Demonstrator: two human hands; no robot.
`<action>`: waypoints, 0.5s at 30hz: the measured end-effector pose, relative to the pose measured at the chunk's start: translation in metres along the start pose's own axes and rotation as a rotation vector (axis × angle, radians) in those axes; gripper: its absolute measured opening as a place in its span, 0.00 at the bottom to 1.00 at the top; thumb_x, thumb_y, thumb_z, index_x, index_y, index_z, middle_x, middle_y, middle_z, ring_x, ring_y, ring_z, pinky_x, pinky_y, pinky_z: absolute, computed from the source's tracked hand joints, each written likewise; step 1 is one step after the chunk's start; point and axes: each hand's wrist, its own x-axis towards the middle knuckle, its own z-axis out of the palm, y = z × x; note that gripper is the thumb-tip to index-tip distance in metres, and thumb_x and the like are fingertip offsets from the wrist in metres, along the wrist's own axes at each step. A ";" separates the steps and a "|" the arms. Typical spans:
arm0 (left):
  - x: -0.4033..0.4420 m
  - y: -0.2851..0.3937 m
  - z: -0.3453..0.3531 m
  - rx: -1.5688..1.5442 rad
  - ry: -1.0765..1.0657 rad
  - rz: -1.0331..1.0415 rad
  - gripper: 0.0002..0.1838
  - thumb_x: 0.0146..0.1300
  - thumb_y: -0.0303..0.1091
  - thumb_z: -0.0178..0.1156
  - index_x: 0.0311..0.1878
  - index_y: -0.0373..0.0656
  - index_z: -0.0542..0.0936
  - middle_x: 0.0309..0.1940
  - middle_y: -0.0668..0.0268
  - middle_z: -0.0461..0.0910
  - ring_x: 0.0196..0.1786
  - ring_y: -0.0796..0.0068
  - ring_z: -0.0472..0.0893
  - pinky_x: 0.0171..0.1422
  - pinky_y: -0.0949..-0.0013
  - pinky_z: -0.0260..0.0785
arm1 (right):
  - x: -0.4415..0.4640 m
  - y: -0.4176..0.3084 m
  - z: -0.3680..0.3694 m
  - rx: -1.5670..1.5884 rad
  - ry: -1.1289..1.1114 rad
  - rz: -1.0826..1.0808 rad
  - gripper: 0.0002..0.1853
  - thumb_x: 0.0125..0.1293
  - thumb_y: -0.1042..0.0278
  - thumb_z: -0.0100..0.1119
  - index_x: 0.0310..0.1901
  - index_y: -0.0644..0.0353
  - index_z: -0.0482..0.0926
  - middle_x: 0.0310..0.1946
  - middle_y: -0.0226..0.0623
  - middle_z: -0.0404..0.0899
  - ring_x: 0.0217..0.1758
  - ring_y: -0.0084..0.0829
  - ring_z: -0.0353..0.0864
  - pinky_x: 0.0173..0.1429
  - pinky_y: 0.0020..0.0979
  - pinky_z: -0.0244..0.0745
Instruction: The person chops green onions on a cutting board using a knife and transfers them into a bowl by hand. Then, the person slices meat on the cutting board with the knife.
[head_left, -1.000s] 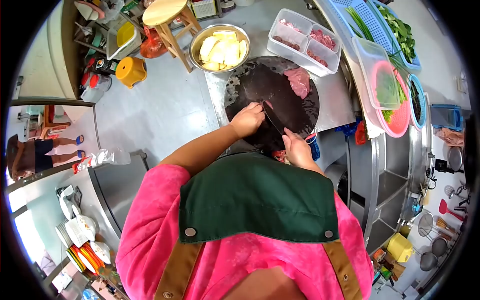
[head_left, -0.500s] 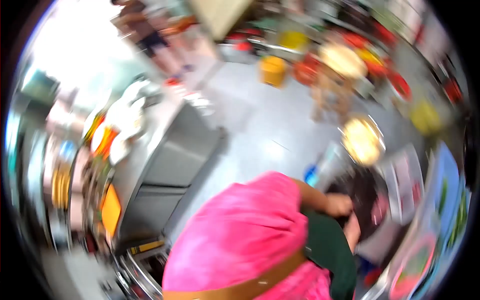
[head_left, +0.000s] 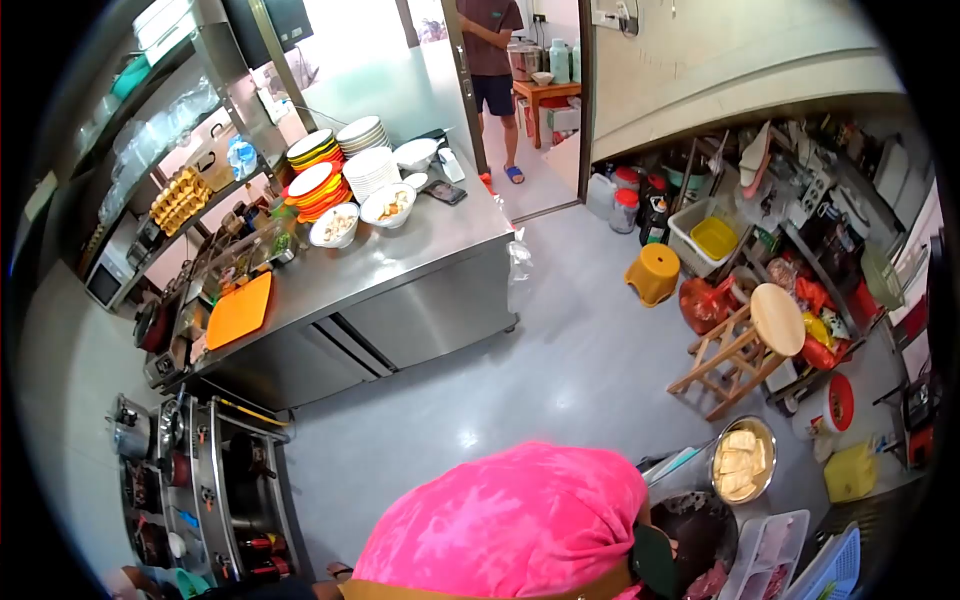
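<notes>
Pink tie-dye cloth (head_left: 500,520) and a piece of dark green cloth (head_left: 653,562) cover most of my arms and hands. Only a sliver of skin (head_left: 674,547) shows past the green edge, beside a large dark basin (head_left: 712,525); I cannot tell which hand it is or what its fingers do. Pinkish raw meat (head_left: 708,582) lies at the basin's lower edge. Just beyond stands a round metal bowl (head_left: 768,440) of pale yellow blocks (head_left: 740,465), perhaps tofu. To the right of the basin are a clear plastic container (head_left: 798,525) with reddish meat inside and a blue basket (head_left: 838,575).
A steel counter (head_left: 420,265) bears stacked plates, two filled bowls (head_left: 335,226) and an orange cutting board (head_left: 240,310). A wooden stool (head_left: 777,318) and a yellow stool (head_left: 653,275) stand on the floor. Another person (head_left: 490,60) stands in the doorway; a stove rack (head_left: 240,480) is at lower left.
The view has swung up and steadied, showing more of the room. Both hands, close together over the basin before, are now almost wholly hidden behind the cloth.
</notes>
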 end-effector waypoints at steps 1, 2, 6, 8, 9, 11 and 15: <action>0.000 0.001 -0.002 0.152 -0.045 0.059 0.14 0.57 0.45 0.50 0.32 0.45 0.78 0.40 0.63 0.69 0.45 0.59 0.67 0.54 0.60 0.58 | 0.002 0.002 0.000 -0.003 -0.001 -0.005 0.22 0.62 0.62 0.49 0.53 0.68 0.70 0.48 0.48 0.74 0.49 0.39 0.75 0.54 0.36 0.68; -0.002 0.002 0.001 0.298 -0.091 0.118 0.14 0.57 0.44 0.50 0.32 0.46 0.78 0.41 0.64 0.69 0.46 0.60 0.67 0.54 0.60 0.58 | 0.001 0.002 -0.003 -0.025 0.006 -0.008 0.22 0.62 0.62 0.49 0.53 0.68 0.70 0.48 0.49 0.74 0.49 0.39 0.75 0.54 0.36 0.68; -0.007 0.030 0.032 0.060 -0.158 0.327 0.13 0.57 0.44 0.50 0.33 0.46 0.78 0.38 0.66 0.71 0.46 0.63 0.68 0.52 0.59 0.59 | 0.003 -0.001 -0.004 -0.069 0.001 -0.018 0.22 0.61 0.63 0.49 0.53 0.68 0.70 0.48 0.49 0.74 0.48 0.40 0.75 0.53 0.37 0.68; -0.016 0.049 0.034 0.288 0.243 0.168 0.13 0.57 0.44 0.51 0.32 0.45 0.78 0.35 0.67 0.74 0.45 0.63 0.69 0.51 0.56 0.59 | 0.005 0.000 -0.007 -0.078 0.003 -0.024 0.22 0.61 0.63 0.49 0.53 0.68 0.70 0.48 0.50 0.74 0.48 0.41 0.75 0.53 0.37 0.69; -0.019 0.063 0.033 0.292 0.245 0.169 0.13 0.57 0.44 0.51 0.32 0.45 0.78 0.35 0.67 0.74 0.45 0.63 0.69 0.51 0.56 0.59 | 0.006 0.000 -0.006 -0.080 0.003 -0.026 0.22 0.61 0.64 0.49 0.54 0.68 0.70 0.48 0.50 0.74 0.48 0.41 0.75 0.53 0.38 0.69; -0.021 0.070 0.035 0.212 -0.084 0.224 0.13 0.57 0.43 0.51 0.30 0.45 0.78 0.30 0.66 0.74 0.44 0.63 0.70 0.50 0.57 0.60 | 0.007 0.002 -0.008 -0.097 0.000 -0.026 0.22 0.61 0.64 0.49 0.54 0.68 0.70 0.47 0.50 0.74 0.48 0.42 0.75 0.53 0.38 0.69; -0.013 0.052 0.032 0.111 -0.041 0.038 0.13 0.57 0.43 0.50 0.28 0.44 0.76 0.29 0.66 0.72 0.42 0.63 0.70 0.50 0.59 0.61 | 0.008 0.002 -0.009 -0.126 -0.008 -0.023 0.21 0.60 0.65 0.49 0.54 0.67 0.70 0.47 0.51 0.74 0.47 0.43 0.75 0.52 0.39 0.69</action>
